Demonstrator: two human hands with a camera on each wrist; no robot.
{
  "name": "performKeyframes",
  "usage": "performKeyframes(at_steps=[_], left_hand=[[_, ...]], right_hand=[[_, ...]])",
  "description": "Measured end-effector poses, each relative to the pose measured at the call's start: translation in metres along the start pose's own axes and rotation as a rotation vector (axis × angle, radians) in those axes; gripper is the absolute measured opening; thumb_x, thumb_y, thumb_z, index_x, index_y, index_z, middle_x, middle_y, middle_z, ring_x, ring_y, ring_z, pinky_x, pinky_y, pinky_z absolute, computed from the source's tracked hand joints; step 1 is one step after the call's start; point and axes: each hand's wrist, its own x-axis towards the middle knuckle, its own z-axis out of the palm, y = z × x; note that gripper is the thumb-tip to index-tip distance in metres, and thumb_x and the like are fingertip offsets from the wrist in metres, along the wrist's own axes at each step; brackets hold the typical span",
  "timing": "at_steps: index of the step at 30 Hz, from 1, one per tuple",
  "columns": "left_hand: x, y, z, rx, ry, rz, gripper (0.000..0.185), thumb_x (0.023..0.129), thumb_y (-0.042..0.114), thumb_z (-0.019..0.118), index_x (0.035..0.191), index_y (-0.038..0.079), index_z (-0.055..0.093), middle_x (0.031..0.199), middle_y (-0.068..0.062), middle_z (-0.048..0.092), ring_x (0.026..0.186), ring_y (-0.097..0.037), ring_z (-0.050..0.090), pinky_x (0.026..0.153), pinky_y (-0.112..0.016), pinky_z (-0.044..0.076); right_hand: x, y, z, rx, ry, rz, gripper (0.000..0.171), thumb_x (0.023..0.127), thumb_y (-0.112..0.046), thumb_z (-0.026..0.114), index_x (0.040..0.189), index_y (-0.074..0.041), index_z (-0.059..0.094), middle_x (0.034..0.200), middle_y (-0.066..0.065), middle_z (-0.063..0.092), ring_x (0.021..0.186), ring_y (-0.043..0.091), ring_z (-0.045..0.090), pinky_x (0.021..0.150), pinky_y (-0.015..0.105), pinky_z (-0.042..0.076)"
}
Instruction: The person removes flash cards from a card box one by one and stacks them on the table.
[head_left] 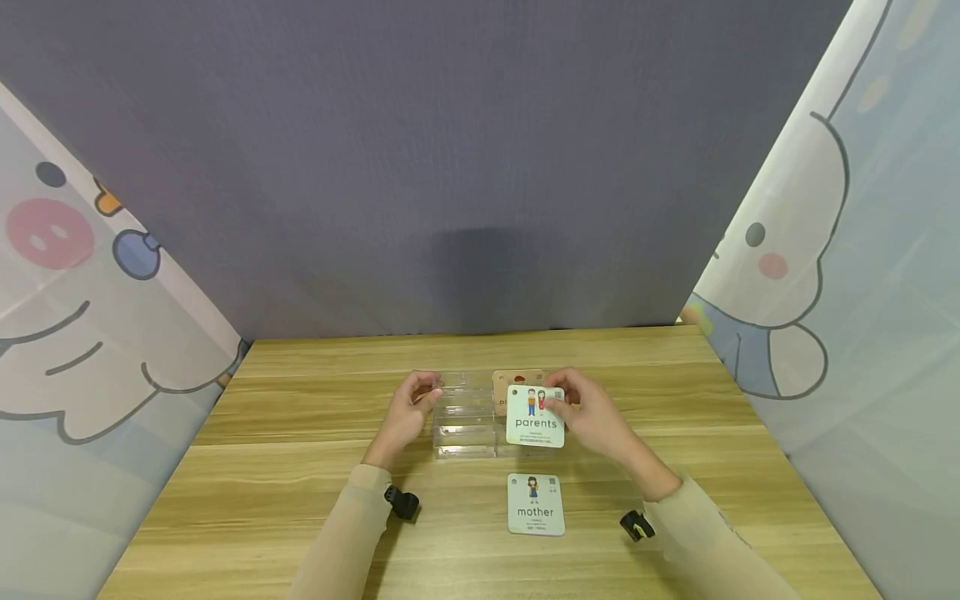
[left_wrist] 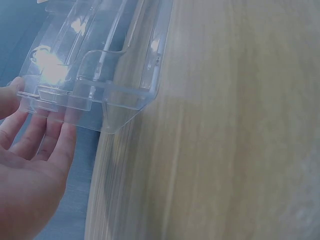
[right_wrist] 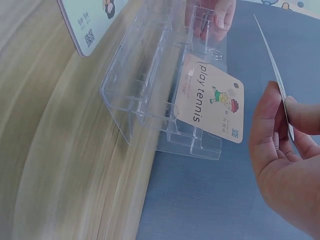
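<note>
A clear plastic tiered card rack stands on the wooden table. My left hand holds its upper left end, thumb on one side and fingers on the other, as the left wrist view shows. My right hand pinches a white "parents" card by its right edge, above the rack's right half. Edge-on in the right wrist view, that card is between thumb and fingers. An orange-tan "play tennis" card leans in an upper tier, partly hidden in the head view.
A white "mother" card lies flat on the table in front of the rack. A grey cloth wall rises behind the table. Cartoon-printed curtains hang at both sides.
</note>
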Motion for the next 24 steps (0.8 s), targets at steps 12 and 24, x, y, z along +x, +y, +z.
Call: performKeyframes(at_steps=[12,24], left_hand=[[0.0,0.001,0.001,0.008,0.014,0.005,0.03,0.1,-0.001,0.06,0.127,-0.011,0.054,0.127,-0.026,0.059,0.118,-0.035,0.058,0.097,-0.028,0.05],[-0.001,0.002,0.001,0.005,0.0,0.001,0.029,0.102,0.003,0.059,0.128,-0.008,0.054,0.128,-0.025,0.059,0.121,-0.038,0.056,0.1,-0.032,0.048]], right_hand=[[-0.01,0.002,0.002,0.017,-0.017,0.02,0.022,0.094,0.002,0.068,0.115,-0.004,0.063,0.097,0.008,0.066,0.085,0.02,0.064,0.061,0.033,0.058],[-0.016,0.007,0.007,0.031,-0.028,-0.008,0.026,0.091,0.006,0.069,0.114,-0.003,0.062,0.101,0.008,0.066,0.086,0.02,0.065,0.064,0.032,0.059]])
